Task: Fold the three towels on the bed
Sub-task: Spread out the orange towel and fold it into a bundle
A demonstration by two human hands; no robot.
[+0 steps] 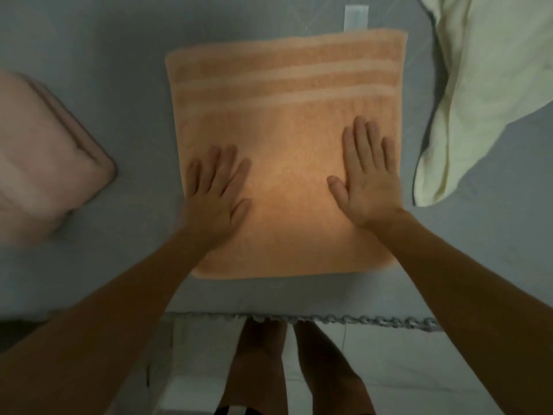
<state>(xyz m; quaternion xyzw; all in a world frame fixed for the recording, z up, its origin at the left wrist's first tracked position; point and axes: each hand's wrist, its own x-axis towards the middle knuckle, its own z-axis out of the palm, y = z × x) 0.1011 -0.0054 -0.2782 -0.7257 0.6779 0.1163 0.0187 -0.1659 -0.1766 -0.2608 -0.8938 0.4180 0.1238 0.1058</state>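
An orange towel (284, 85) with pale stripes lies folded into a rectangle in the middle of the grey bed (104, 40). My left hand (217, 190) rests flat on its near left part, fingers spread. On the towel's near right part my right hand (366, 178) lies flat too, palm down. A pink towel (42, 157) sits folded at the left edge of the view. A pale yellow towel (484, 85) lies crumpled and unfolded at the right.
A white tag (355, 16) pokes out beyond the orange towel's far edge. The bed's near edge (299, 320) has a frilled trim. Below it are a tiled floor and my bare legs (299, 369).
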